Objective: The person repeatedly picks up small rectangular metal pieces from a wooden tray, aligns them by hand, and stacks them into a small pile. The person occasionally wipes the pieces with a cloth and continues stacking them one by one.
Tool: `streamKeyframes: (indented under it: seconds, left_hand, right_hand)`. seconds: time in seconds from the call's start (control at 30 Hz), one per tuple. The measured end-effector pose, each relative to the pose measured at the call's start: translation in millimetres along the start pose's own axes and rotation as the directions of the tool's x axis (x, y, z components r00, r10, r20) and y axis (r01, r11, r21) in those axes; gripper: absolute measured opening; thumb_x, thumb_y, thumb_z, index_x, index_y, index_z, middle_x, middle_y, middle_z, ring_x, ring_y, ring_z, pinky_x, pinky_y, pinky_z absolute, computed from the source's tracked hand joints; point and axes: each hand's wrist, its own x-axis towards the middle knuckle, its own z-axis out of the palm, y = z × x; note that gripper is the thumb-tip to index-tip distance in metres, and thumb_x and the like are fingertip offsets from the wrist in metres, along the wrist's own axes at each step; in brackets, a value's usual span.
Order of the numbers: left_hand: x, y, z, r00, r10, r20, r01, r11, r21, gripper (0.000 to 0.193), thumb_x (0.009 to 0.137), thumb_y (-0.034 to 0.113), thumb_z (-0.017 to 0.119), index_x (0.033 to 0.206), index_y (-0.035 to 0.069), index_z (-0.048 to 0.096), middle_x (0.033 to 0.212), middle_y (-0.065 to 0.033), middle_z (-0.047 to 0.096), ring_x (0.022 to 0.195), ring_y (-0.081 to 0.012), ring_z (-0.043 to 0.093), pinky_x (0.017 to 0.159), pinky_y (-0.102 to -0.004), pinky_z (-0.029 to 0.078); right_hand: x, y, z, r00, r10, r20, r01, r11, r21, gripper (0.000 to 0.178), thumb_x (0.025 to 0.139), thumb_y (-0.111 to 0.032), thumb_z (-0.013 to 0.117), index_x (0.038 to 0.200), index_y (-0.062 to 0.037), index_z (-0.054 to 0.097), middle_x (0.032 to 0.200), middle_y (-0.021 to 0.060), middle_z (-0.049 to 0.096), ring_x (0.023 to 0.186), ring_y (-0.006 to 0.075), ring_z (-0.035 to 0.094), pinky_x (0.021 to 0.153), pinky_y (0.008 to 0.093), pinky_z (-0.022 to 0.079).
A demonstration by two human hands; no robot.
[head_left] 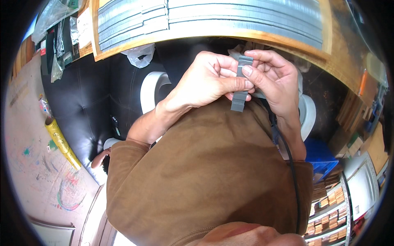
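Note:
Close to my chest, I hold a short grey strip (238,102) made up of several flat sections, tilted so its top leans right. My left hand (205,78) pinches it at the middle, thumb laid across its face. Higher up, my right hand (277,78) grips the same strip with the thumb on its front and fingers curled near its top end. Beyond both hands, many long grey strips (246,18) lie in rows inside a wooden-edged tray (95,35). I cannot make out what the strip is for certain.
A white plastic bag (140,55) hangs under the tray. White chair arms (150,92) flank me. Left are a black padded seat (74,102), a yellow roll (62,143) and another person's arm (100,158). Right are a blue bin (322,158) and a shelf of wooden pieces (334,197).

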Motion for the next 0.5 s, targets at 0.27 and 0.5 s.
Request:
streamKeyframes:
  seconds: [0.27,0.5]
  left_hand:
    - [-3.2,-3.9,2.8,1.000,0.009,-0.013,-0.009,1.000,0.023,0.016,0.093,0.006,0.077,0.106,-0.003,0.074,0.093,-0.0131,0.078,0.080,-0.0196,0.077,0.066,-0.0243,0.061]
    - [-5.2,-3.9,3.4,1.000,0.000,-0.002,0.000,1.000,0.005,0.017,0.093,0.006,0.076,0.107,-0.003,0.073,0.093,-0.0133,0.078,0.080,-0.0197,0.077,0.065,-0.0234,0.060]
  right_hand:
    - [-2.6,2.2,-1.8,0.999,-0.038,0.023,0.039,0.998,-0.052,0.027,0.092,0.003,0.074,0.118,0.0091,0.066,0.092,0.0056,0.065,0.075,0.0053,0.064,0.068,0.0169,0.054]
    - [-2.7,1.3,-3.8,0.999,-0.008,0.037,0.009,0.999,-0.038,0.026,0.092,0.002,0.074,0.116,0.0088,0.066,0.094,0.0071,0.067,0.078,0.0058,0.064,0.069,0.0173,0.055]
